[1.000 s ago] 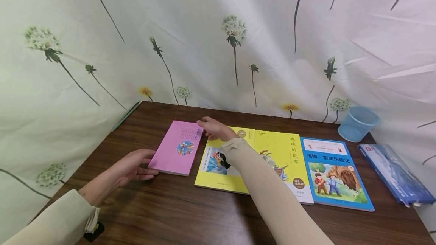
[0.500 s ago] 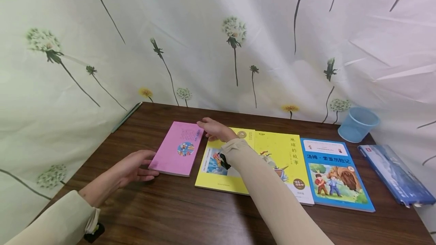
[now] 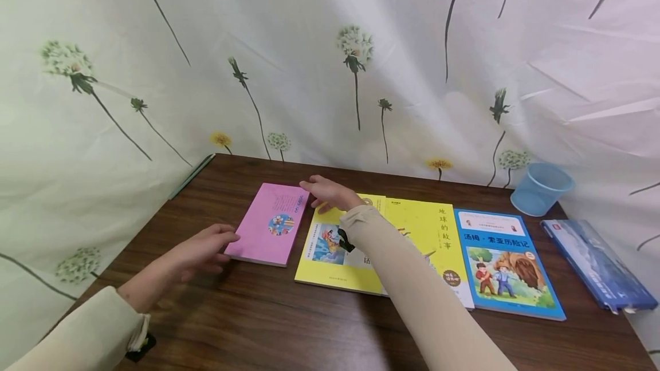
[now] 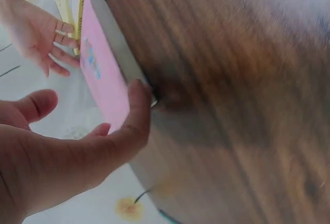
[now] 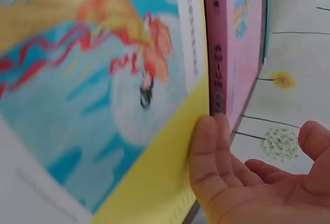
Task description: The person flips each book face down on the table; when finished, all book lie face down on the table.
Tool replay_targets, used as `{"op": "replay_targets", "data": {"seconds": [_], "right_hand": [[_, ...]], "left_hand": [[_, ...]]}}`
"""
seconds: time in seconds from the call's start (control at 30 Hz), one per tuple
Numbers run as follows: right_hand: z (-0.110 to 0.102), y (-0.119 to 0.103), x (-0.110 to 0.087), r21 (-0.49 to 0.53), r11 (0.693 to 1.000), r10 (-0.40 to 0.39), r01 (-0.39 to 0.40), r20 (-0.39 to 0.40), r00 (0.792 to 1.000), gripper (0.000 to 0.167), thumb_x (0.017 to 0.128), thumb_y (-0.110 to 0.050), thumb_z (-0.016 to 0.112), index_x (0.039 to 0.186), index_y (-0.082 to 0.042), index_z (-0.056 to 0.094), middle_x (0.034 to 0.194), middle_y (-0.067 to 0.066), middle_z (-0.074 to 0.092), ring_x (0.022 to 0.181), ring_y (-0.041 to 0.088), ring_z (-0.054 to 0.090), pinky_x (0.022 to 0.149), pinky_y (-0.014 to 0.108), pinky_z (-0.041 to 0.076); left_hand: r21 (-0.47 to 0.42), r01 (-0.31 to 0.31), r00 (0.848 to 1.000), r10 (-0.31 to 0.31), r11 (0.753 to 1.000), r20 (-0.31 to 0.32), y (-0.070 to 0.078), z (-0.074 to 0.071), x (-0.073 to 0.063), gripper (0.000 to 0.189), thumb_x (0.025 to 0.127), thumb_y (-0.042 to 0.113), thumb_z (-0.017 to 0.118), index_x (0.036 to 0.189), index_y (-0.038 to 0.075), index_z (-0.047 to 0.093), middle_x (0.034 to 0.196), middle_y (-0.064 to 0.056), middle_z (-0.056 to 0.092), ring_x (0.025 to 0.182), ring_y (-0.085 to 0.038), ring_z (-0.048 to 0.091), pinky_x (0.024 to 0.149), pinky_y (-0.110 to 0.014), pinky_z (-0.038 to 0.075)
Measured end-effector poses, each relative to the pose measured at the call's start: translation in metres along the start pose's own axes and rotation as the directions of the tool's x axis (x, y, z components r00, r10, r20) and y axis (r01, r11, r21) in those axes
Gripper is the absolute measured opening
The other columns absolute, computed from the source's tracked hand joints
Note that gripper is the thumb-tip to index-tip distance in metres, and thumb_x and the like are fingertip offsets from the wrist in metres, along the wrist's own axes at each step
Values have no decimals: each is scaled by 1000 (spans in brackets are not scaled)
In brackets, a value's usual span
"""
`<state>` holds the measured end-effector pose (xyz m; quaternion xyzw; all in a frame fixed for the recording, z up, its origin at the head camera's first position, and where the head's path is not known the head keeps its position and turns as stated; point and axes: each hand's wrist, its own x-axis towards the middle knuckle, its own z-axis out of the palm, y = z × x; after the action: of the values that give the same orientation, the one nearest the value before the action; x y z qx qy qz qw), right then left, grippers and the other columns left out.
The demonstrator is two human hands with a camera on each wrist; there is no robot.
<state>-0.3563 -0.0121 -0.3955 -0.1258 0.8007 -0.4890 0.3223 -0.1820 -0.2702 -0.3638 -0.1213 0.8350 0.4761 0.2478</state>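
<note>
A pink book (image 3: 270,219) lies on the brown wooden table (image 3: 278,325), left of a row of books. My left hand (image 3: 198,248) is at its near left corner, fingers loosely extended; in the left wrist view a fingertip (image 4: 138,91) overlaps the book's edge. By the far right corner, my right hand (image 3: 332,192) reaches over the top of a yellow book (image 3: 335,273) with relaxed fingers. Seen from the right wrist, those fingers (image 5: 206,146) are right at the narrow gap between the pink spine (image 5: 218,53) and the yellow book. Neither hand grips anything.
Farther right lie a second yellow book (image 3: 438,228), a blue book (image 3: 510,253) and a thicker blue-white book (image 3: 598,262) at the table's right edge. A light blue cup (image 3: 541,190) stands behind them. Green pencils (image 3: 193,176) lie along the left edge, by the dandelion-print cloth (image 3: 304,73).
My left fingers have loosened and risen a little from the pink book's corner. The right hand has lifted slightly and shifted right. The books stay where they were.
</note>
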Motion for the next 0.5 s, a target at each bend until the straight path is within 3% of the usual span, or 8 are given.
{"op": "replay_targets", "data": {"seconds": [0.17,0.3,0.4,0.5], "right_hand": [[-19,6,-14,-94,996,-10,10,2,1000,69,103,-46,49,159,-16,23,154,13,42,116,30,62,98,41,55],[-36,14,-25,-170,985,-11,10,-4,1000,65,103,-38,51,158,-15,27,150,13,46,109,28,64,92,39,56],[-49,21,-34,-249,968,-8,5,-8,1000,65,103,-27,53,159,-15,24,150,13,46,97,26,64,86,37,56],[-59,28,-43,-345,939,8,-13,-17,1000,68,101,-18,53,160,-15,20,156,15,42,79,22,60,77,34,56]], "left_hand": [[107,-96,995,95,990,17,8,-14,-9,63,107,36,37,151,-8,24,148,-36,40,125,-44,57,89,-45,57],[72,-150,986,145,986,77,14,-20,-12,63,108,37,38,152,-7,25,147,-33,46,127,-40,58,94,-45,56],[25,-166,978,161,986,135,18,-12,-8,66,107,39,42,152,-6,26,146,-30,48,128,-39,58,99,-47,54],[-4,-176,969,174,984,175,20,5,-4,63,106,38,45,150,-5,31,142,-28,53,126,-36,60,99,-47,54]]}}
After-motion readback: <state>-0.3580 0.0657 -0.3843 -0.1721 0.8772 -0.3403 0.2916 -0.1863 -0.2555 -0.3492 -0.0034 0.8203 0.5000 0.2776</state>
